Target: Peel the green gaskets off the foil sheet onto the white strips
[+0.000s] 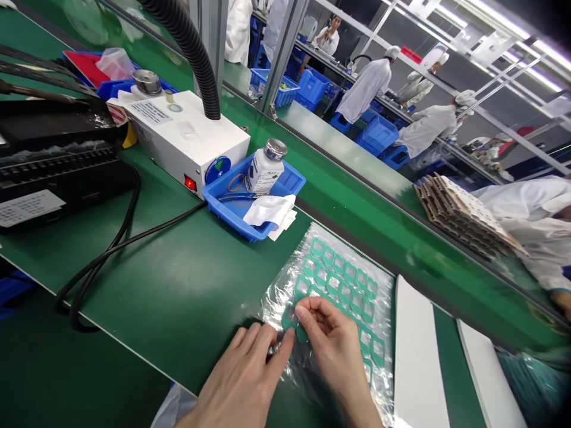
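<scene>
My left hand [245,374] is palm down and partly open at the near left edge of a clear plastic sheet [383,297]. Its fingers are loosely bent, and the thumb stands apart from the index finger, its tip at a green frame-shaped piece [289,318] on the sheet's near left corner. Something dark and shiny shows between that thumb and index finger, too covered to name.

My right hand [334,345] is nearly closed, thumb and index finger pinched together on the same piece, the other fingers curled in. More green pieces [333,283] lie in slanting rows on the sheet, some hidden under my right hand.

The sheet lies on the green tabletop [191,285], with a long white strip [417,356] just to its right. Beyond the sheet, to the left, a blue tray [241,226] holds a white bottle [265,169] with a metal cap, a tweezers-like tool [238,197] and a white cloth [270,210]. Next to the tray is a white box [187,134] with a lit red switch [190,182].
</scene>
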Motion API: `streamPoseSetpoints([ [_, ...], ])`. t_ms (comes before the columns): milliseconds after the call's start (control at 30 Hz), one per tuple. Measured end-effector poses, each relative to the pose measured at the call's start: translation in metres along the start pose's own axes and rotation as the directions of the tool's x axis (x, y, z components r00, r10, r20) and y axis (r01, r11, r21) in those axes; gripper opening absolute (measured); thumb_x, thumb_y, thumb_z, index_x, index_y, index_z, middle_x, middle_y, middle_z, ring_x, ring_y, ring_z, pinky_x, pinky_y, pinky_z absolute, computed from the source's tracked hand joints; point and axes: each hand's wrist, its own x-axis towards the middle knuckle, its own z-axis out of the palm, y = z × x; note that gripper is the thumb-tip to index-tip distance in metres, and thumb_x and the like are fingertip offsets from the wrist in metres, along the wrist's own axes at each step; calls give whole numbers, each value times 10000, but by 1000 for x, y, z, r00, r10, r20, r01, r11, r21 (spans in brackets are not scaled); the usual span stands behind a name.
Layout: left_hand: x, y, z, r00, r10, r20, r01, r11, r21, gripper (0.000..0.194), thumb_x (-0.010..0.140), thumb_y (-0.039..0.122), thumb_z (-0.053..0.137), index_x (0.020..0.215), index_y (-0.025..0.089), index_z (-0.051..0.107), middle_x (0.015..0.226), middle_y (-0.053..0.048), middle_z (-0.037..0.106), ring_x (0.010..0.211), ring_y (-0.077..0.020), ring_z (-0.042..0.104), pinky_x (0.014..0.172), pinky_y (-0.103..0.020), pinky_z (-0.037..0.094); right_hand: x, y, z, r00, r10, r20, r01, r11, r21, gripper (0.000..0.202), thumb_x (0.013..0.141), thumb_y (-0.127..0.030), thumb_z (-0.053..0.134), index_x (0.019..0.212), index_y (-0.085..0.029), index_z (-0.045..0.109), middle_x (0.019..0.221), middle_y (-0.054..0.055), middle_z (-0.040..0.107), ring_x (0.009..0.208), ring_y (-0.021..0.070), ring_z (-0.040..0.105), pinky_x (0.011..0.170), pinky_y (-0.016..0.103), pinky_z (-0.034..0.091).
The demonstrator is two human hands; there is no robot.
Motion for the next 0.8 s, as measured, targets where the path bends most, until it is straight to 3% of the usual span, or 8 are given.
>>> streamPoseSetpoints([
  [300, 1, 0, -2, 999, -12, -39, 11, 1000, -13, 520, 799, 53, 375, 1312, 112, 435, 916, -97, 532, 756, -222, 530, 646, -349, 484, -1, 0, 1, 999, -29, -15, 28, 999, -46, 263, 873, -407, 627, 764, -168, 626, 693, 18, 585, 589, 124, 514, 513, 199, 413],
  [600, 0, 2, -3, 999, -3, -54, 2, 1000, -12, 473, 845, 169, 436, 1315, 121, 433, 923, -94, 526, 755, -208, 510, 655, -324, 453, 0, -1, 0, 1000, -23, 3, 23, 999, -38, 243, 880, -387, 621, 775, -168, 627, 708, 19, 588, 608, 126, 522, 529, 199, 417],
  [800, 2, 0, -4, 999, -17, -50, 15, 999, -40, 490, 844, 80, 368, 1330, 118, 418, 917, -86, 523, 756, -206, 514, 649, -331, 456, 0, 0, 0, 1000, -8, -6, 7, 998, -59, 262, 882, -406, 609, 776, -167, 620, 712, 18, 588, 610, 125, 520, 538, 202, 417],
])
